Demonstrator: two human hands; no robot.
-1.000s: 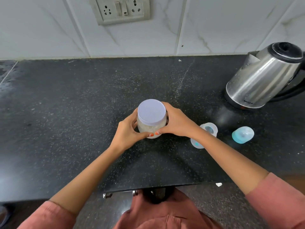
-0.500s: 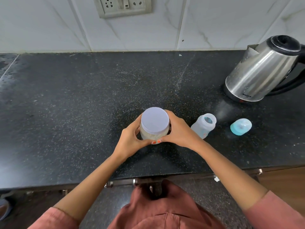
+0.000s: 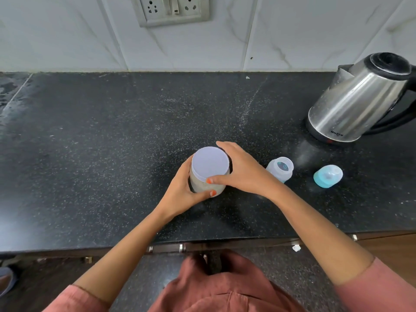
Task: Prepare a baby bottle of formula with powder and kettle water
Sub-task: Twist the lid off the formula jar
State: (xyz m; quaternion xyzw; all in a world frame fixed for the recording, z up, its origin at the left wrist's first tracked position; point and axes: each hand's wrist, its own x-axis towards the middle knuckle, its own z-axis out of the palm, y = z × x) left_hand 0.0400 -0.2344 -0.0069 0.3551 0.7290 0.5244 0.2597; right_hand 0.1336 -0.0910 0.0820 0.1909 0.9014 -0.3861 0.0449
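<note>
A clear jar of pale powder (image 3: 202, 185) with a lilac lid (image 3: 209, 162) stands on the black counter (image 3: 112, 136). My left hand (image 3: 182, 190) grips the jar's body from the left. My right hand (image 3: 242, 171) wraps the lid's rim, thumb at the front. To the right stands the open, uncapped baby bottle (image 3: 281, 168). Its blue cap with teat (image 3: 328, 176) lies further right. A steel kettle (image 3: 358, 100) sits at the back right.
A wall socket plate (image 3: 172, 10) is on the tiled wall above the counter. The counter's front edge (image 3: 202, 242) runs just below my forearms, with drawer handles under it. Pale specks dust the counter's middle.
My right hand has moved up from the jar's side onto the lid's rim. My left hand has kept its grip on the jar. The camera has shifted slightly.
</note>
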